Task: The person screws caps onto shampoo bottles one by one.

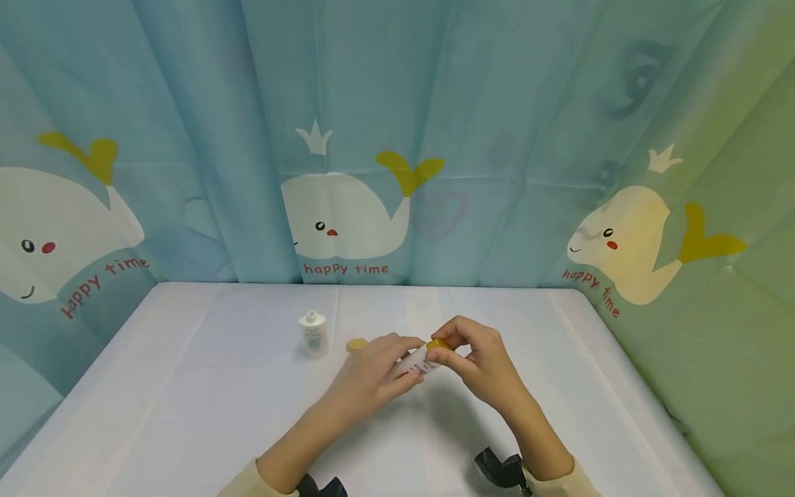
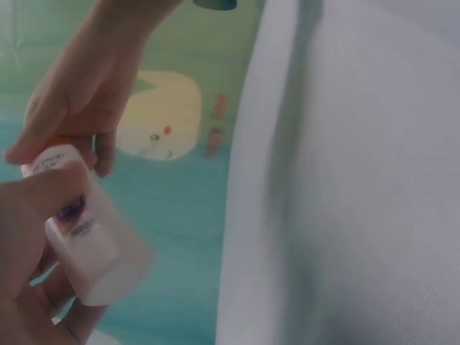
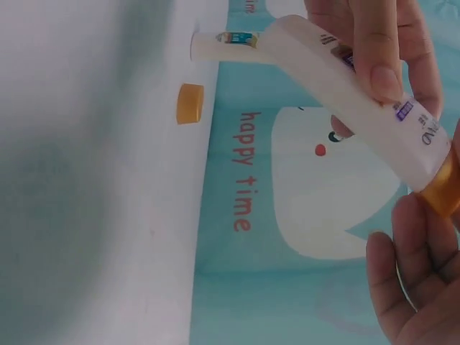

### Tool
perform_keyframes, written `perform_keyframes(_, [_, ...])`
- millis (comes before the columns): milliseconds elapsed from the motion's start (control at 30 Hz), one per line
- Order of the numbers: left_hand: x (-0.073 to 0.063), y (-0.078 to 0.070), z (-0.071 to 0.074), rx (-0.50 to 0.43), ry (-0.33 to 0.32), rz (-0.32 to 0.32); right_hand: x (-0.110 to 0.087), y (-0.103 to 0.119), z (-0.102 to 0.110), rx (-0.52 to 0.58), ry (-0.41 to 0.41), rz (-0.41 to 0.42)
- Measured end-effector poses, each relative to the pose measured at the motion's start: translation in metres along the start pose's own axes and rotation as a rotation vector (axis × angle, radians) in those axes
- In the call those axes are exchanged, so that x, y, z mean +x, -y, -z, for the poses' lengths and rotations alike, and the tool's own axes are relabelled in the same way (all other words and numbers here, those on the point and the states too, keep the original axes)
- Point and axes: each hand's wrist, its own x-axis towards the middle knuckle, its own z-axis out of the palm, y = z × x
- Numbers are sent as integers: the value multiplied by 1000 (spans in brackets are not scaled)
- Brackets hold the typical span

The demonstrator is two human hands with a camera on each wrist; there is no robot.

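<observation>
A white plastic bottle with printed labels is held up over the table, tilted with its yellow cap toward the right. My left hand grips the bottle body between thumb and fingers. At the capped end, my right hand pinches the yellow cap between thumb and fingertips. In the left wrist view the bottle shows its base, with the cap end mostly covered by the right hand.
A second white bottle stands uncapped on the white table, left of the hands. A loose yellow cap lies between it and the left hand. Behind the table hangs a blue curtain with whale prints.
</observation>
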Motion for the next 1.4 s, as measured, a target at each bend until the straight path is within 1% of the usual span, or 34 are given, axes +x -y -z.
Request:
perform_keyframes(33, [0, 0, 0, 26, -18, -9, 0, 0, 0, 0, -4, 3])
perform_keyframes(100, [0, -1, 1, 37, -36, 7, 1, 0, 0, 2, -4, 14])
perform_keyframes(200, [-1, -1, 3, 3, -34, 56, 2, -1, 1, 10, 9, 39])
perform_keyframes(267, [-1, -1, 3, -18, -30, 75, 2, -1, 2, 21, 18, 43])
perform_keyframes(367, [-1, -1, 1, 18, -43, 46, 1, 1, 1, 32, 14, 39])
perform_keyframes(500, [0, 0, -2, 79, -99, -7, 1, 4, -2, 24, -20, 11])
perform_keyframes(567, [0, -1, -3, 65, -122, -1, 1, 4, -4, 22, -40, 10])
perform_keyframes(633, [0, -1, -4, 9, -126, 31, 2, 5, -5, 27, -50, 9])
perform_keyframes(667, [-1, -1, -4, -31, -122, 56, 2, 5, -5, 34, -52, 12])
perform_keyframes(733, [-1, -1, -4, -125, -108, 122, 2, 3, -6, 47, -46, -8])
perform_keyframes(833, [1, -2, -4, -250, -111, 216, 0, 0, -4, 64, -29, -79])
perform_keyframes(933, [4, 0, -6, -342, -147, 295, -1, -6, -4, 102, 5, -178])
perform_keyframes(1033, [8, 6, -9, -439, -180, 359, -2, -11, -5, 151, 49, -271])
perform_keyframes(1100, [12, 11, -12, -514, -186, 385, -3, -16, -6, 171, 71, -320])
perform_keyframes(1133, [14, 12, -14, -543, -185, 397, -4, -18, -7, 175, 79, -333])
perform_keyframes(1167, [16, 10, -14, -568, -178, 404, -4, -20, -7, 177, 84, -341])
perform_keyframes(1200, [18, 11, -16, -587, -172, 409, -5, -22, -8, 177, 87, -344])
perform_keyframes(1300, [24, 12, -21, -610, -153, 413, -6, -26, -10, 167, 85, -353])
perform_keyframes(1367, [29, 12, -23, -601, -150, 411, -6, -29, -11, 154, 74, -365])
perform_keyframes(1400, [31, 16, -27, -596, -153, 407, -6, -30, -11, 143, 65, -374])
